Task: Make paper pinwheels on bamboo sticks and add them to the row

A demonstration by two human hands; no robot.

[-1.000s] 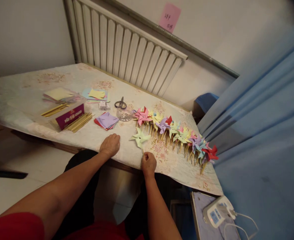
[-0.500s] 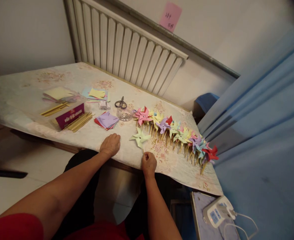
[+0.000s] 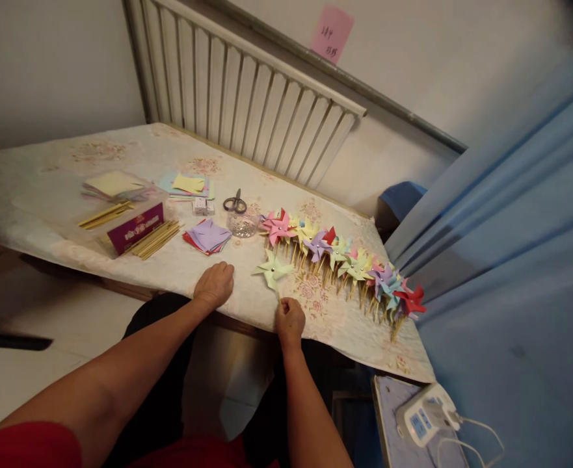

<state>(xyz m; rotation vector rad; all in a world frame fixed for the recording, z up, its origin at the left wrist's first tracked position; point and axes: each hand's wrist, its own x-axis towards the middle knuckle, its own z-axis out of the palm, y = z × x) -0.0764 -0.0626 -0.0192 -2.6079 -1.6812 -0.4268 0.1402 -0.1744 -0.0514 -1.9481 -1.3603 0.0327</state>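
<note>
My right hand [image 3: 291, 321] pinches the lower end of the stick of a pale green paper pinwheel [image 3: 272, 270] near the table's front edge. The pinwheel's blades point away from me, with a small pin at their middle. My left hand [image 3: 214, 285] rests on the tablecloth as a loose fist, fingers curled under, and nothing shows in it. Just beyond it lies a stack of cut paper squares [image 3: 208, 235], purple on top of red. A clear bag of small pins [image 3: 242, 225] lies behind, next to black-handled scissors [image 3: 235, 202].
A long row of colourful pinwheels [image 3: 339, 253] lies to the right. At left are a box of sticks [image 3: 134, 227], loose sticks [image 3: 155, 240] and paper stacks [image 3: 188, 184]. A radiator [image 3: 247, 97] stands behind; a blue curtain [image 3: 510, 260] and power strip [image 3: 425, 416] are at right.
</note>
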